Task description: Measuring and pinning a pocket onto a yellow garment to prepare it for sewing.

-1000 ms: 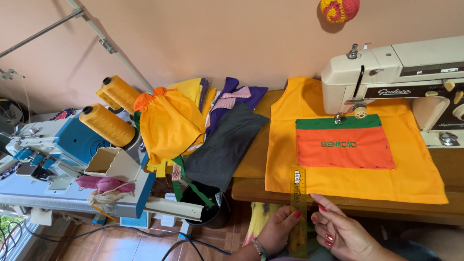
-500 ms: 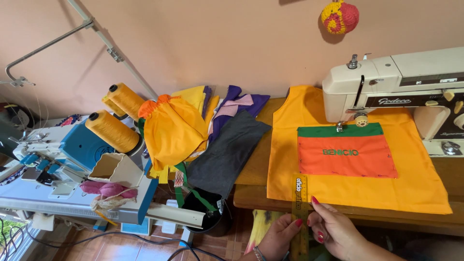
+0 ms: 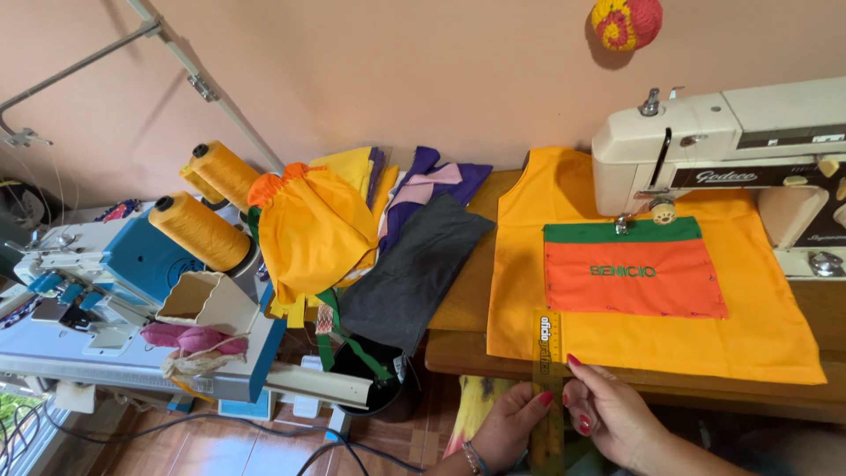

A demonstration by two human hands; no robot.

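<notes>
Step was measuring on the yellow garment (image 3: 652,339), which lay flat on the wooden tabletop (image 3: 467,304) under the sewing machine (image 3: 714,141), hem at the front edge. An orange pocket panel (image 3: 634,280) with a green band sat centred on it. To do it well I judged: ruler square to the hem, cloth flat with no ripple, zero end on the edge, read straight down.

I held the yellow ruler (image 3: 546,353) upright across the hem, top end just below the pocket. Left hand (image 3: 507,427) pinched its left edge, fingers closed on it. Right hand (image 3: 612,414) clamped it from the right, thumb and fingertips together on the ruler.

Surroundings, big to small: pink wall, overlock machine (image 3: 106,291) on a lower stand to the left, pile of yellow, purple and grey fabric (image 3: 370,229) between the machines, two orange thread cones (image 3: 201,231), pincushion ball (image 3: 626,22) on the wall. Tiled floor below, cables trailing.
</notes>
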